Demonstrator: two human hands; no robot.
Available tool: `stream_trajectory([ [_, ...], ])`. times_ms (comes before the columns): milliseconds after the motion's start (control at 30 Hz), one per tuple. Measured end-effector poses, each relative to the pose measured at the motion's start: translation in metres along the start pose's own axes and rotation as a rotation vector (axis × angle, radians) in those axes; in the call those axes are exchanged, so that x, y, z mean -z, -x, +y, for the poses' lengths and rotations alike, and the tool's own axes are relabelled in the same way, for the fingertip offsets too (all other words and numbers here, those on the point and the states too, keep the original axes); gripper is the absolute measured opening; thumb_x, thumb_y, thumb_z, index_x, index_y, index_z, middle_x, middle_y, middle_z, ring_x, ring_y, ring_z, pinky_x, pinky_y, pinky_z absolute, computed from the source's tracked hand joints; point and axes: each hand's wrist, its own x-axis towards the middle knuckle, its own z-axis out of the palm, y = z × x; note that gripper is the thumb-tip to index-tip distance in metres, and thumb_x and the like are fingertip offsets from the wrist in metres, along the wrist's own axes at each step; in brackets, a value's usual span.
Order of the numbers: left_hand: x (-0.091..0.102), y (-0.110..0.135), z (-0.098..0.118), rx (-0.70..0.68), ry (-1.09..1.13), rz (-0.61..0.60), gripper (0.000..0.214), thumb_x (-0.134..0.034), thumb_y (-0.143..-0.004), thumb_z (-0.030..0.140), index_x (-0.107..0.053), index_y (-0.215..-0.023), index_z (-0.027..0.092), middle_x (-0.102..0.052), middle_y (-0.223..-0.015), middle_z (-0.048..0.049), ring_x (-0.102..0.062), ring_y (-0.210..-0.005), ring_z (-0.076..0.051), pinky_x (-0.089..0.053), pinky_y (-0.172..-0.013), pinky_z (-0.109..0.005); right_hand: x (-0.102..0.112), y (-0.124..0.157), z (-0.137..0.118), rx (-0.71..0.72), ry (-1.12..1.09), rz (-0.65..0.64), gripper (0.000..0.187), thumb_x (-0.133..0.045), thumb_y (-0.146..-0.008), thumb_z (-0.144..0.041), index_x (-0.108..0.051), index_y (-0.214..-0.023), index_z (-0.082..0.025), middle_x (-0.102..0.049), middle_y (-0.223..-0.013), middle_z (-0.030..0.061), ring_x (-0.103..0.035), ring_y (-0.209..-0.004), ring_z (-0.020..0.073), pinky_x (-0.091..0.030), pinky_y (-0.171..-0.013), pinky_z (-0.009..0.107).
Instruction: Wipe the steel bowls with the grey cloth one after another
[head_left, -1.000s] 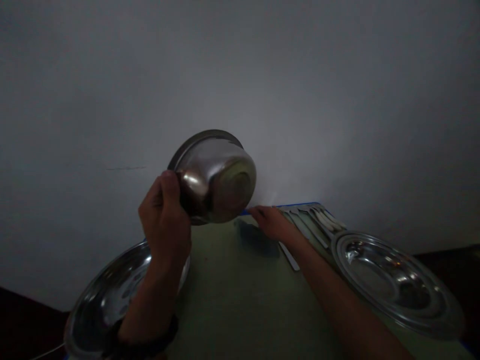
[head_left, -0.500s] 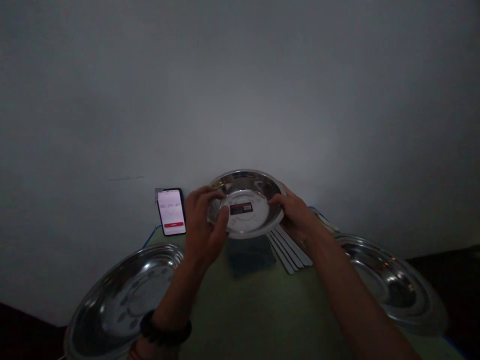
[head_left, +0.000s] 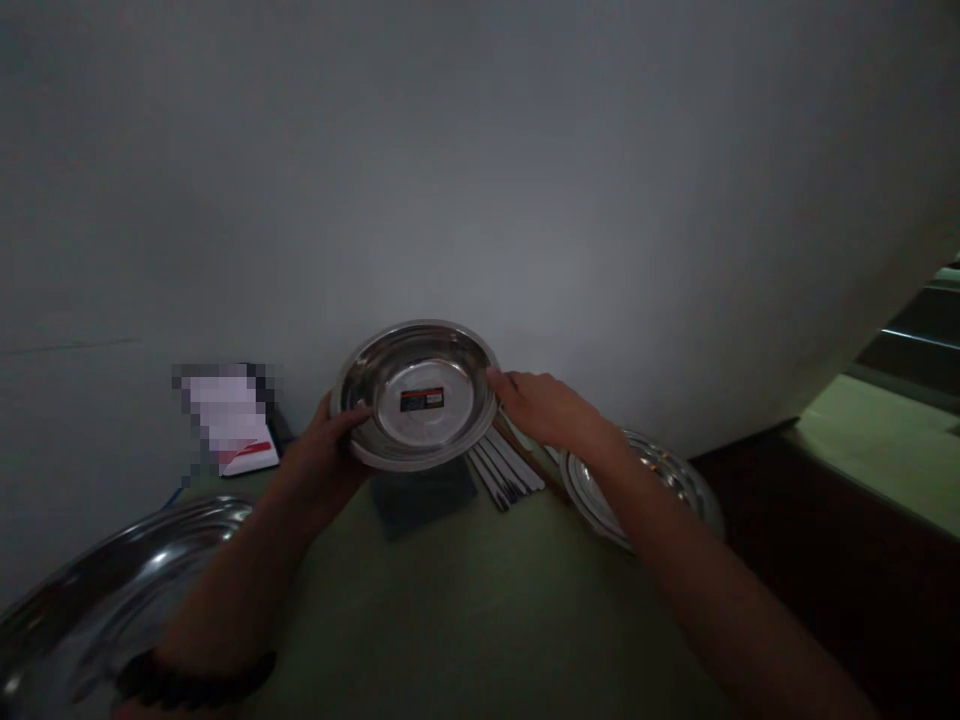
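Observation:
A shiny round steel basin is held up above the table, tilted so that its inside faces me. On its floor sits a dark label with an orange edge. My left hand grips the left rim, thumb inside and the other fingers hidden underneath. At the right rim, my right hand is closed on the same basin, its fingertips partly out of sight. Below the basin lie a dark flat piece, whose kind I cannot make out, and several long flat silver strips.
A large steel basin stands at the left, partly behind my forearm. Another steel basin is on the right. A blurred-out phone leans near the wall. The table has a green cover. A pale surface shows far right.
My view has turned to the right, so the table things appear further left. My left hand has gone from fingers over the basin's inside to gripping its left rim.

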Motion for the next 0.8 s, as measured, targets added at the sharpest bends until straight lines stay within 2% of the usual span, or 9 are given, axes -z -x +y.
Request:
stream_trajectory([
  [100,-0.008,0.002,-0.009,0.065,-0.131,-0.001,0.027,-0.065,-0.071,0.019,-0.063,-0.098,0.022,-0.069,-0.077,-0.0014,-0.064,-0.057,-0.015,-0.050,-0.047,-0.023,0.009,0.015,0.044,0.007,0.172,-0.270,0.058,-0.019,-0.096,-0.047,-0.067,-0.105,-0.015,-0.069,-0.112,0.0170,-0.061,-0.111,0.0273,-0.041,-0.099,0.039],
  [133,-0.010,0.003,-0.012,0.094,-0.180,-0.027,0.027,-0.067,-0.071,0.022,-0.064,-0.098,0.020,-0.070,-0.077,-0.0019,-0.065,-0.058,-0.016,-0.050,-0.047,-0.023,0.011,0.020,0.060,-0.010,0.205,-0.314,0.052,-0.026,-0.095,-0.043,-0.067,-0.108,-0.013,-0.067,-0.116,0.0176,-0.060,-0.113,0.0269,-0.040,-0.100,0.037],
  [200,-0.013,0.006,-0.017,0.144,-0.294,-0.114,0.032,-0.068,-0.073,0.032,-0.065,-0.102,0.018,-0.073,-0.081,-0.0036,-0.068,-0.067,-0.019,-0.052,-0.054,-0.025,0.016,0.031,0.090,-0.065,0.275,-0.317,0.048,-0.052,-0.085,-0.037,-0.060,-0.120,-0.006,-0.054,-0.133,0.0229,-0.044,-0.130,0.0328,-0.031,-0.109,0.041],
  [267,-0.015,0.008,-0.020,0.161,-0.402,-0.206,0.042,-0.064,-0.076,0.044,-0.064,-0.111,0.020,-0.074,-0.090,-0.0044,-0.070,-0.081,-0.022,-0.054,-0.065,-0.027,0.023,0.040,0.117,-0.139,0.330,-0.308,0.068,-0.062,-0.076,-0.033,-0.045,-0.135,-0.003,-0.036,-0.146,0.0251,-0.029,-0.138,0.0361,-0.026,-0.112,0.044],
  [300,-0.016,0.010,-0.022,0.153,-0.436,-0.241,0.046,-0.063,-0.077,0.048,-0.063,-0.115,0.022,-0.074,-0.095,-0.0046,-0.069,-0.090,-0.023,-0.054,-0.071,-0.029,0.027,0.044,0.128,-0.172,0.347,-0.314,0.071,-0.062,-0.077,-0.033,-0.042,-0.137,-0.003,-0.035,-0.147,0.0249,-0.031,-0.138,0.0354,-0.028,-0.111,0.043],
  [400,-0.019,0.013,-0.025,0.121,-0.506,-0.305,0.052,-0.060,-0.079,0.052,-0.057,-0.124,0.028,-0.070,-0.115,-0.0039,-0.063,-0.109,-0.024,-0.050,-0.088,-0.032,0.039,0.051,0.154,-0.298,0.372,-0.380,0.060,-0.063,-0.074,-0.031,-0.053,-0.126,-0.003,-0.057,-0.127,0.0260,-0.056,-0.116,0.0354,-0.046,-0.093,0.041],
  [500,-0.021,0.015,-0.027,0.142,-0.555,-0.347,0.055,-0.057,-0.080,0.054,-0.053,-0.129,0.028,-0.062,-0.129,-0.0053,-0.057,-0.118,-0.025,-0.047,-0.095,-0.035,0.047,0.055,0.169,-0.360,0.351,-0.441,0.047,-0.068,-0.068,-0.031,-0.063,-0.109,-0.007,-0.068,-0.108,0.0207,-0.067,-0.094,0.0311,-0.051,-0.074,0.035],
  [700,-0.016,0.013,-0.023,0.032,-0.718,-0.391,0.054,-0.054,-0.082,0.056,-0.055,-0.129,0.030,-0.057,-0.135,-0.0043,-0.052,-0.123,-0.027,-0.036,-0.106,-0.041,0.039,0.072,0.173,-0.235,0.251,-0.356,0.032,-0.055,-0.077,-0.031,-0.062,-0.100,-0.010,-0.068,-0.104,0.0169,-0.064,-0.094,0.0274,-0.047,-0.078,0.032],
  [800,-0.011,0.015,-0.018,-0.005,-0.740,-0.414,0.052,-0.053,-0.082,0.056,-0.056,-0.128,0.030,-0.059,-0.133,-0.0044,-0.051,-0.124,-0.027,-0.036,-0.106,-0.042,0.035,0.083,0.170,-0.180,0.184,-0.326,0.033,-0.051,-0.079,-0.035,-0.059,-0.102,-0.012,-0.068,-0.101,0.0139,-0.063,-0.091,0.0251,-0.047,-0.077,0.031],
])
